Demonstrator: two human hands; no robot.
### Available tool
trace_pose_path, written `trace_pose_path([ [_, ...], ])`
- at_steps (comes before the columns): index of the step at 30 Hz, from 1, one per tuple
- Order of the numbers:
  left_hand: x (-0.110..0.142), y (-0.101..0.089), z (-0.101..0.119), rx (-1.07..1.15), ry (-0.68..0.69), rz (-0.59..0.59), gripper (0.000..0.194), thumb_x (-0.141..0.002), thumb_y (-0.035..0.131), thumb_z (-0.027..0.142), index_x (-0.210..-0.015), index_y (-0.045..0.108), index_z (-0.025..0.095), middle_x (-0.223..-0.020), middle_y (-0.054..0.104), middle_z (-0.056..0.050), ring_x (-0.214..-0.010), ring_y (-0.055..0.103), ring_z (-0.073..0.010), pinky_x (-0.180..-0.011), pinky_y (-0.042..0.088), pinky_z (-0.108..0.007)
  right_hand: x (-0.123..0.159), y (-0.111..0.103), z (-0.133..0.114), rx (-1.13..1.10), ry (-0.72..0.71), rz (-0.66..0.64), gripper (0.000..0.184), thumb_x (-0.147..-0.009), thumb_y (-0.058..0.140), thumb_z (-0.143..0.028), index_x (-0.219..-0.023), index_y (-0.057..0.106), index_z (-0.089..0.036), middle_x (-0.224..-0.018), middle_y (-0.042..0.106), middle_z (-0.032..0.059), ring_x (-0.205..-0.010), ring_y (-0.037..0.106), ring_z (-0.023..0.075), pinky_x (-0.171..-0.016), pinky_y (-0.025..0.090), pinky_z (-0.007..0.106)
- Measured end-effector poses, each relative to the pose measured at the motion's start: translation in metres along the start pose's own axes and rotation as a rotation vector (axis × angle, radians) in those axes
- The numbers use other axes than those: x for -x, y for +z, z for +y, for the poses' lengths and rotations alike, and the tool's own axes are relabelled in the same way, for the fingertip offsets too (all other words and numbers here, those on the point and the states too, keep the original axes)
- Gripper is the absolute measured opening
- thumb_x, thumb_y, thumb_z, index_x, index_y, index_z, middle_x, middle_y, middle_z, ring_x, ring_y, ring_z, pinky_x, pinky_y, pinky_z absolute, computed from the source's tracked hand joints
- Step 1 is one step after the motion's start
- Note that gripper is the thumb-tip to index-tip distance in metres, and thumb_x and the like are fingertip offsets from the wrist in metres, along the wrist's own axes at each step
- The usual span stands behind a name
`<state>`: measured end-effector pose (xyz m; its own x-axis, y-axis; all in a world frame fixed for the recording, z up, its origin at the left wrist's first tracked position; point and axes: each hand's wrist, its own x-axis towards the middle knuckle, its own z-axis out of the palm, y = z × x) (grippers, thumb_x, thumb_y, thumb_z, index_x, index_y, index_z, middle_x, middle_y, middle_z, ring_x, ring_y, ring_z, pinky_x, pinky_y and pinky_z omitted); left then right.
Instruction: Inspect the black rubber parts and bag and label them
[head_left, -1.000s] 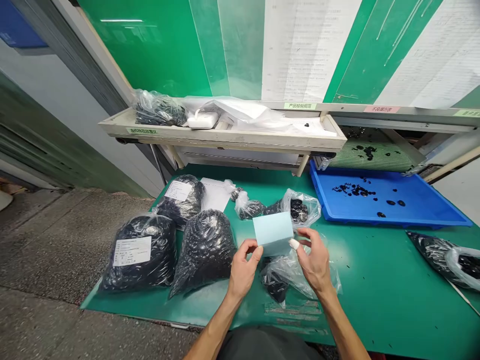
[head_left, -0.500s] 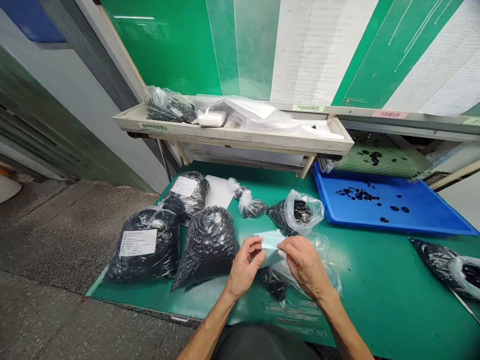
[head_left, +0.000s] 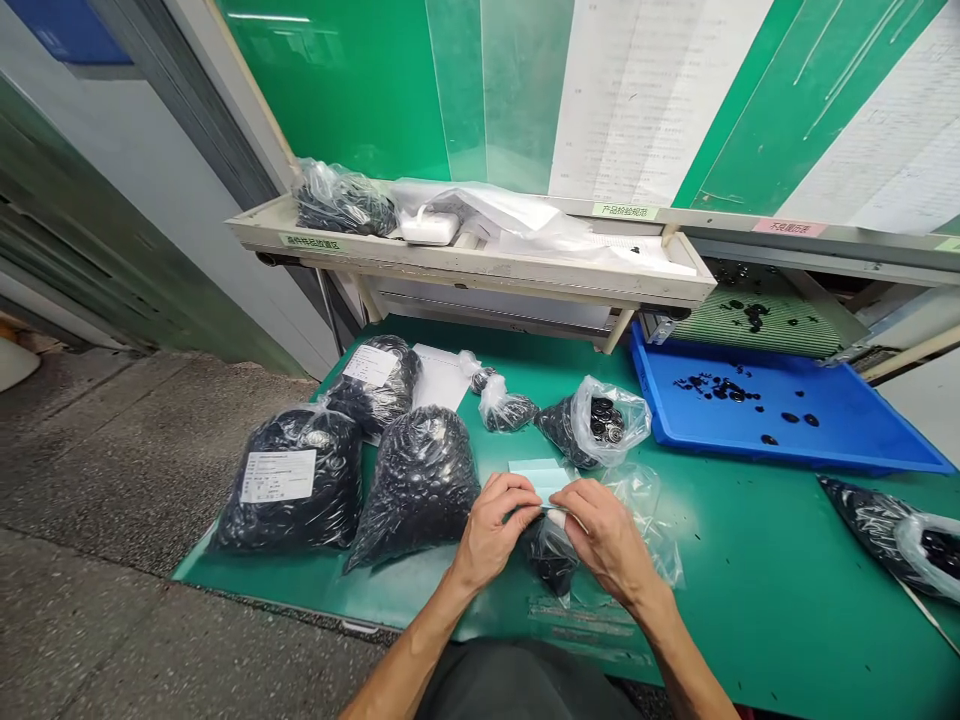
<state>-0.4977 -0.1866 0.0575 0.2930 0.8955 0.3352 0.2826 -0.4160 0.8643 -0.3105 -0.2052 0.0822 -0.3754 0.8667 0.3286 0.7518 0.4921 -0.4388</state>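
Note:
My left hand and my right hand meet low on the green mat, both pinching a pale blue card. Their fingers hide the card's lower part. Just beneath my hands lies a small clear plastic bag of black buttons, its loose film spreading to the right. Left of my hands sits a large bulging bag of black buttons. Another labelled bag lies beyond it, and a third lies farther back. A knotted bag of buttons stands just above my hands.
A blue plastic tray with scattered black buttons stands at the back right. A cream shelf holding bags spans the back. Another button bag lies at the right. The green mat's left edge drops to a grey floor.
My hands have come together, closing over the pale blue card and lowering it onto the small bag. The view has shifted slightly, moving the scene right and up.

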Motion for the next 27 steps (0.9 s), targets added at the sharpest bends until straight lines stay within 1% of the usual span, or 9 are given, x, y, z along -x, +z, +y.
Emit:
trace_pose_path([
  [7, 0.0, -0.004, 0.002, 0.03, 0.012, -0.072, 0.012, -0.088, 0.057, 0.02, -0.087, 0.069, 0.019, -0.089, 0.065, -0.005, -0.089, 0.056, -0.017, -0.08, 0.044, -0.03, -0.008, 0.008, -0.014, 0.069, -0.019, -0.034, 0.021, -0.085, 0.045, -0.006, -0.084, 0.061, -0.02, -0.082, 0.059, 0.0034, -0.077, 0.049, 0.0182, -0.069, 0.037, 0.03],
  [11, 0.005, -0.014, -0.003, 0.059, -0.029, -0.045, 0.013, -0.087, 0.059, 0.024, -0.079, 0.069, 0.02, -0.082, 0.065, -0.004, -0.083, 0.057, -0.0165, -0.077, 0.044, -0.029, 0.006, -0.007, 0.009, -0.084, -0.015, -0.07, 0.016, -0.091, 0.048, -0.017, -0.083, 0.061, -0.021, -0.084, 0.061, 0.0031, -0.082, 0.053, 0.0187, -0.072, 0.041, 0.03],
  [14, 0.01, -0.022, -0.01, 0.075, -0.107, 0.08, 0.015, -0.087, 0.059, 0.026, -0.076, 0.067, 0.019, -0.081, 0.063, -0.003, -0.081, 0.058, -0.0162, -0.075, 0.045, -0.028, 0.026, -0.031, 0.041, -0.092, 0.125, 0.082, 0.015, -0.092, 0.051, -0.026, -0.083, 0.061, -0.022, -0.087, 0.063, 0.0039, -0.086, 0.056, 0.0196, -0.074, 0.044, 0.031],
  [16, 0.01, -0.021, -0.012, 0.077, -0.133, 0.084, 0.014, -0.086, 0.059, 0.026, -0.076, 0.067, 0.019, -0.08, 0.063, -0.003, -0.08, 0.058, -0.0161, -0.074, 0.045, -0.028, 0.035, -0.04, 0.049, -0.064, 0.194, 0.182, 0.013, -0.091, 0.05, -0.026, -0.088, 0.062, -0.024, -0.092, 0.063, 0.0047, -0.088, 0.058, 0.0202, -0.075, 0.046, 0.031],
  [17, 0.01, -0.018, -0.011, 0.079, -0.126, 0.054, 0.014, -0.086, 0.06, 0.025, -0.076, 0.067, 0.019, -0.08, 0.063, -0.003, -0.079, 0.058, -0.016, -0.074, 0.044, -0.028, 0.036, -0.04, 0.047, -0.07, 0.186, 0.174, 0.014, -0.091, 0.05, -0.025, -0.095, 0.063, -0.024, -0.097, 0.063, 0.0053, -0.091, 0.058, 0.0206, -0.077, 0.047, 0.032],
  [19, 0.007, -0.01, -0.006, 0.083, -0.091, -0.017, 0.013, -0.086, 0.06, 0.025, -0.077, 0.068, 0.02, -0.079, 0.064, -0.003, -0.079, 0.057, -0.016, -0.075, 0.044, -0.029, 0.032, -0.031, 0.031, -0.093, 0.102, 0.062, 0.023, -0.09, 0.048, -0.02, -0.109, 0.06, -0.025, -0.105, 0.062, 0.0064, -0.096, 0.057, 0.0215, -0.08, 0.048, 0.033],
  [21, 0.005, -0.002, 0.001, 0.08, -0.067, -0.068, 0.013, -0.086, 0.06, 0.025, -0.077, 0.068, 0.02, -0.079, 0.064, -0.003, -0.08, 0.057, -0.0162, -0.078, 0.043, -0.03, 0.021, -0.015, 0.012, -0.096, 0.017, -0.032, 0.029, -0.088, 0.045, -0.013, -0.108, 0.061, -0.025, -0.102, 0.062, 0.0058, -0.094, 0.056, 0.0213, -0.078, 0.047, 0.033],
  [25, 0.006, -0.004, 0.008, 0.127, -0.104, -0.147, 0.015, -0.085, 0.062, 0.028, -0.075, 0.069, 0.02, -0.079, 0.065, -0.003, -0.083, 0.057, -0.0172, -0.081, 0.042, -0.03, 0.013, 0.003, -0.002, -0.113, -0.026, -0.047, 0.03, -0.084, 0.038, -0.003, -0.088, 0.061, -0.021, -0.088, 0.062, 0.0036, -0.088, 0.055, 0.0196, -0.076, 0.045, 0.033],
  [27, 0.008, -0.013, 0.004, 0.165, -0.193, -0.052, 0.018, -0.083, 0.062, 0.031, -0.071, 0.068, 0.019, -0.079, 0.064, -0.003, -0.082, 0.058, -0.0174, -0.08, 0.043, -0.03, 0.019, -0.001, 0.008, -0.138, -0.013, -0.01, 0.026, -0.087, 0.039, -0.006, -0.086, 0.06, -0.021, -0.086, 0.062, 0.0037, -0.088, 0.055, 0.0191, -0.077, 0.045, 0.033],
])
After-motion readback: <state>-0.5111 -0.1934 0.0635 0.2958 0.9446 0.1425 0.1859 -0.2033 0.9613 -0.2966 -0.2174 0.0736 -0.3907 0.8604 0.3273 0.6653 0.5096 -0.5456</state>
